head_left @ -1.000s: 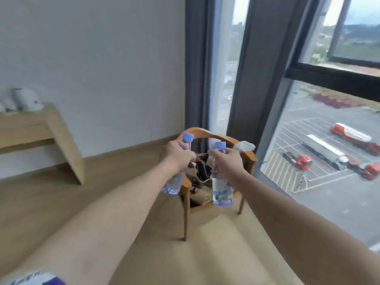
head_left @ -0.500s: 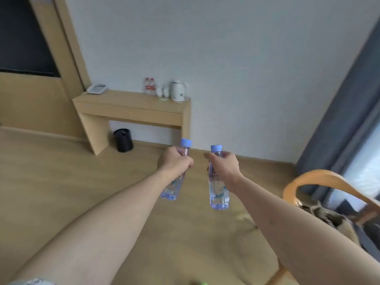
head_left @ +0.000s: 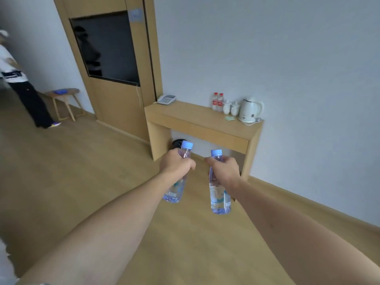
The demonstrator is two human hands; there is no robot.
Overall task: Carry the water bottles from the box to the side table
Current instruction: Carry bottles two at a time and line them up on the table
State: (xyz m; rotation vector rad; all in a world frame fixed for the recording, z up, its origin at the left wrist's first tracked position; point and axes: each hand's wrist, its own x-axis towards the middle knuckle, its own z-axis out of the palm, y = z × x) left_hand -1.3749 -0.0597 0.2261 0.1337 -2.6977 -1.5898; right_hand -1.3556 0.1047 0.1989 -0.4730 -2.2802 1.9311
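The person holds both arms out in front, a clear water bottle in each hand. The left hand [head_left: 175,164] wraps its fingers round the upper part of the left bottle [head_left: 178,177], which tilts a little with its blue cap above the fist. The right hand [head_left: 225,171] grips the right bottle [head_left: 218,192] just under its blue cap; this one hangs nearly upright. The two bottles are near each other but apart, held above the wooden floor [head_left: 82,182]. Each carries a pale label with what looks like a barcode; the print is too small to read.

Ahead stands a wooden side table [head_left: 205,124] against the wall. On its top are a telephone [head_left: 167,99], two small bottles with red labels [head_left: 217,101], two white cups [head_left: 231,108], a white kettle [head_left: 249,110] and a green slip of paper [head_left: 229,118]. A dark bin [head_left: 176,143] sits under the table, partly hidden by the left bottle. To the left, a wooden panel carries a dark screen [head_left: 109,46]. Farther left is a small round table [head_left: 63,93] with something blue on it, and beside it another person [head_left: 20,83] stands on the floor. Bare floor lies between the bottles and the side table.
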